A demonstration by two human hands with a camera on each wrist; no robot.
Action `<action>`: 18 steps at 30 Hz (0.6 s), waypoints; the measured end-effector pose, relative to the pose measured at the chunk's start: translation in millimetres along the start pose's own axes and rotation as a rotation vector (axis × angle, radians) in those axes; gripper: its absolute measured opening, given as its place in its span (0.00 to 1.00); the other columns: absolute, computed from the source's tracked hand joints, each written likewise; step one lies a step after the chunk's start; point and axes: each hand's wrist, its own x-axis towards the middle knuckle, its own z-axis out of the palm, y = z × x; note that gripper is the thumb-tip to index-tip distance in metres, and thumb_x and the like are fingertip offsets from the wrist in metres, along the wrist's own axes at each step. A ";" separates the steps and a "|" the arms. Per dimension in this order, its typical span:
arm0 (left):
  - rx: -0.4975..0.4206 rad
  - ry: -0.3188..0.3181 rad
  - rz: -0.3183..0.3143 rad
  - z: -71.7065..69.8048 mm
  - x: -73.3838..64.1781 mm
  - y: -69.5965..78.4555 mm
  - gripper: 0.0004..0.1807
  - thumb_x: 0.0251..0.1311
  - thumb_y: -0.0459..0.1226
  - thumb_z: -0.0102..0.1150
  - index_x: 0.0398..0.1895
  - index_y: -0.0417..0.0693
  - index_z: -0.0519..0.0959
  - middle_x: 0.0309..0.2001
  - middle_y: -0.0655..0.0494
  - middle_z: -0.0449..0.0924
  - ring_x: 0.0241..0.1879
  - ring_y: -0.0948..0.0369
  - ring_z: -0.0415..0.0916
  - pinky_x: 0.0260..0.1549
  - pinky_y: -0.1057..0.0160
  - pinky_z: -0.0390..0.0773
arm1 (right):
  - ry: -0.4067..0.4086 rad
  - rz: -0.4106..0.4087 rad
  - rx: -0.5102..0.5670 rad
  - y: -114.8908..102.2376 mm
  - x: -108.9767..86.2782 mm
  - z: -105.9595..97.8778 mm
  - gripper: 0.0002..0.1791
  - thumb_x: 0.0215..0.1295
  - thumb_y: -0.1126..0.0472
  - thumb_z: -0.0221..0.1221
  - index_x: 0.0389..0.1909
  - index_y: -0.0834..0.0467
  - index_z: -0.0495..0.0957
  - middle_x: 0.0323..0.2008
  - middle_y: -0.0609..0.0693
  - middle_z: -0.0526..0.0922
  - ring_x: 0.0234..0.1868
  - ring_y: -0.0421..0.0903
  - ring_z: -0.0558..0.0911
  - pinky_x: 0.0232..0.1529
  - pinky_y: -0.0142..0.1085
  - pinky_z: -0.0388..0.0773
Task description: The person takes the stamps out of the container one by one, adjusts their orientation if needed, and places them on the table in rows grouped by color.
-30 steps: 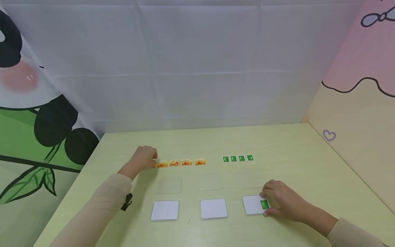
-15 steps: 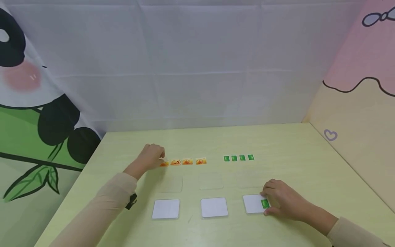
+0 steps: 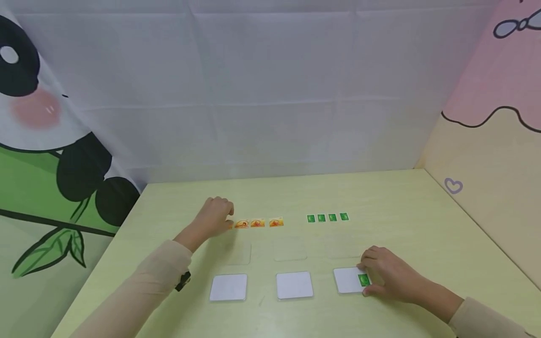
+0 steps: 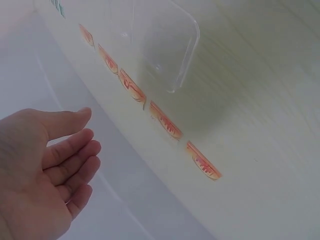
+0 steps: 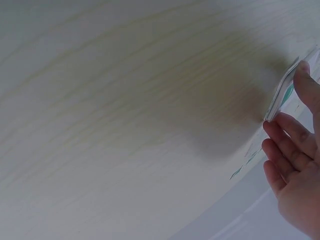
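My left hand (image 3: 212,217) is over the left end of a row of small orange-and-yellow stickers (image 3: 258,223). It hides part of that row in the head view. In the left wrist view its fingers bend loosely towards the thumb, with nothing between them, beside the several stickers (image 4: 132,90). At the right, my right hand (image 3: 388,277) grips the right end of a thin white card (image 3: 347,280). Its thumb is on the near edge and its fingers on the far edge. A green square sticker (image 3: 364,280) lies on the card between them.
Two more white cards (image 3: 228,287) lie left of the held one. Faint clear plastic lids (image 3: 289,249) stand in a row behind the cards. Several green stickers (image 3: 332,217) lie farther back. White cloth (image 3: 270,94) hangs behind the pale wooden table (image 3: 304,317).
My left hand has moved to the right along the orange stickers, uncovering none to its right. The stickers lie as before. My right hand and its card have stayed in place.
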 end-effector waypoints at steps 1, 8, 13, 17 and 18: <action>0.002 0.007 0.003 0.1 -0.3 1.3 0.10 0.54 0.37 0.68 0.35 0.41 0.80 0.34 0.51 0.81 0.37 0.52 0.75 0.44 0.51 0.72 | 0.001 -0.002 -0.001 0.1 -0.1 0.1 0.25 0.41 0.44 0.73 0.38 0.55 0.83 0.39 0.42 0.82 0.43 0.42 0.76 0.49 0.45 0.75; 0.013 0.050 0.024 -1.1 -1.3 13.8 0.13 0.52 0.38 0.69 0.37 0.42 0.79 0.36 0.50 0.80 0.39 0.53 0.73 0.46 0.52 0.72 | -0.002 -0.005 0.004 1.0 -0.1 0.0 0.25 0.42 0.43 0.73 0.39 0.55 0.83 0.39 0.41 0.82 0.43 0.42 0.76 0.49 0.45 0.75; 0.016 0.056 0.042 -4.0 -2.1 24.6 0.14 0.52 0.39 0.69 0.38 0.43 0.78 0.38 0.51 0.80 0.40 0.53 0.73 0.48 0.52 0.72 | 0.010 -0.013 0.016 1.2 -0.3 0.4 0.25 0.41 0.44 0.73 0.38 0.55 0.83 0.38 0.40 0.81 0.42 0.41 0.76 0.49 0.44 0.75; 0.015 0.041 0.048 -5.5 -3.2 32.9 0.14 0.54 0.40 0.68 0.39 0.43 0.78 0.39 0.51 0.80 0.42 0.53 0.73 0.49 0.52 0.72 | 0.001 -0.007 0.016 1.3 -0.2 -0.3 0.25 0.41 0.44 0.73 0.39 0.54 0.83 0.38 0.40 0.81 0.43 0.41 0.76 0.50 0.45 0.75; 0.013 0.036 0.051 -5.7 -3.4 34.8 0.14 0.54 0.39 0.68 0.40 0.43 0.78 0.39 0.51 0.80 0.43 0.53 0.73 0.49 0.53 0.71 | -0.001 -0.006 0.015 1.3 -0.1 -0.5 0.25 0.41 0.43 0.73 0.39 0.54 0.83 0.38 0.40 0.81 0.43 0.41 0.76 0.50 0.45 0.75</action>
